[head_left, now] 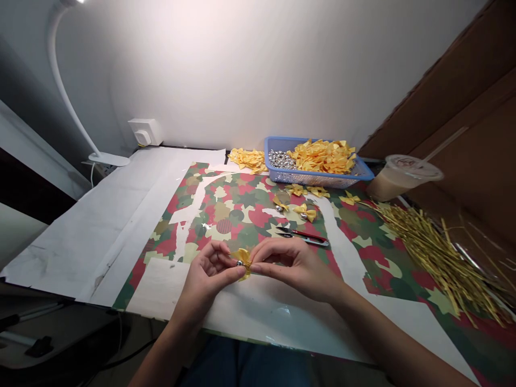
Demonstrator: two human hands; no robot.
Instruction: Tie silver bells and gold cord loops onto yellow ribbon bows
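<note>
Between my two hands, just above the near part of the table, is a yellow ribbon bow with a small silver bell at its middle. My left hand pinches the bell side between thumb and fingers. On the other side, my right hand grips the bow's edge with thumb and forefinger. Beyond my right hand lie thread snips with a red and silver body. Two finished-looking bows with bells, one of them a yellow bow, rest farther back.
A blue basket holds silver bells and many yellow bows. More bows lie beside it. At right are gold twist ties and a lidded drink cup with a straw. A white lamp stands at left.
</note>
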